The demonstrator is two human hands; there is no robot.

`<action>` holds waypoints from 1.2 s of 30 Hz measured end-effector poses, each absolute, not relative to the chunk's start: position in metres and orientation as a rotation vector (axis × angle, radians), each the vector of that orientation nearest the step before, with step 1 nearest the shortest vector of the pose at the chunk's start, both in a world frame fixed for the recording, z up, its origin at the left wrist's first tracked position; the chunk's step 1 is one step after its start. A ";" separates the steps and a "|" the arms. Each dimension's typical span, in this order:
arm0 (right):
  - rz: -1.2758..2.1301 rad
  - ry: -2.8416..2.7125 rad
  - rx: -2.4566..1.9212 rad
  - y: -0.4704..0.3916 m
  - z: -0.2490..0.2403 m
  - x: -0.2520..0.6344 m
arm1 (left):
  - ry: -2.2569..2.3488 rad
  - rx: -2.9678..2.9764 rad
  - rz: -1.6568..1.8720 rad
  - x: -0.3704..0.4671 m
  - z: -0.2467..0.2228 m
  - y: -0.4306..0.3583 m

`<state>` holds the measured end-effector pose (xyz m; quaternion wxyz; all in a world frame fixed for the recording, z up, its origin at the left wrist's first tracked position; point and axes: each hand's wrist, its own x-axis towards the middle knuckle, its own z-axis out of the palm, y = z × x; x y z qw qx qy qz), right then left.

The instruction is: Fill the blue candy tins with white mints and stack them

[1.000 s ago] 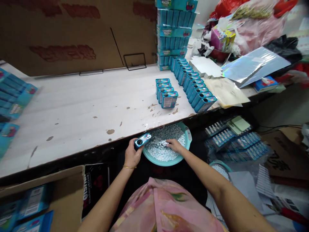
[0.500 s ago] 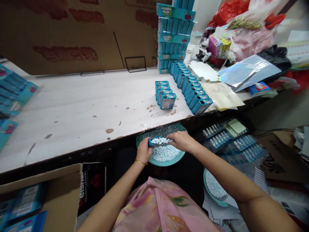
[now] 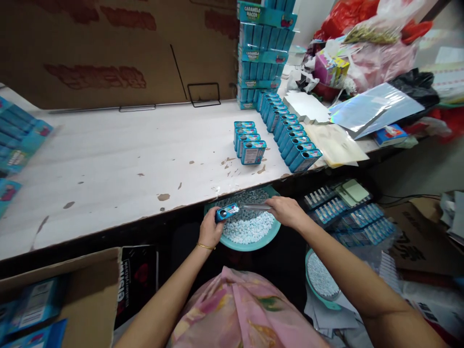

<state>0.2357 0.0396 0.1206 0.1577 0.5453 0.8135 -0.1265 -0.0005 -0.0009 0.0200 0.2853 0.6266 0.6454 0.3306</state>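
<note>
My left hand [image 3: 210, 229] grips a small blue candy tin [image 3: 226, 212] tilted over the bowl. Its top faces up, with a dark round hole, and a few white candies sit at its right end. My right hand [image 3: 286, 211] is closed on a clear, narrow scoop [image 3: 255, 207]; its tip points left, just short of the tin, and no candies show in it. Below both hands, a teal bowl [image 3: 250, 247] holds many pale candies [image 3: 246, 228], partly under the table edge.
On the white table [image 3: 119, 164] stand several blue tins [image 3: 253, 152], a longer row of tins [image 3: 306, 160] and stacked display boxes [image 3: 266, 58]. A second candy bowl [image 3: 335, 305] sits low at right. An open carton [image 3: 94, 295] is at lower left.
The scoop was heaped with white candies at the tin's mouth; now it looks emptied and has drawn back right. The tin has moved slightly left and turned its top upward.
</note>
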 end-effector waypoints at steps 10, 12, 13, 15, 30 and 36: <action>-1.016 2.180 1.761 0.042 -0.032 0.172 | 1.841 1.545 0.974 -0.028 0.031 -0.008; -1.135 2.201 1.754 0.044 -0.037 0.172 | 1.850 1.513 0.989 -0.031 0.031 -0.009; -1.186 2.214 1.747 0.046 -0.035 0.177 | 1.855 1.499 0.995 -0.032 0.031 -0.010; -1.261 2.247 1.741 0.047 -0.025 0.194 | 1.866 1.476 1.005 -0.034 0.030 -0.010; -0.475 2.555 1.429 0.031 0.141 0.201 | 1.713 1.720 0.888 0.012 0.026 -0.005; -0.139 2.590 1.298 0.016 0.159 0.173 | 1.689 1.776 0.891 0.013 0.020 -0.006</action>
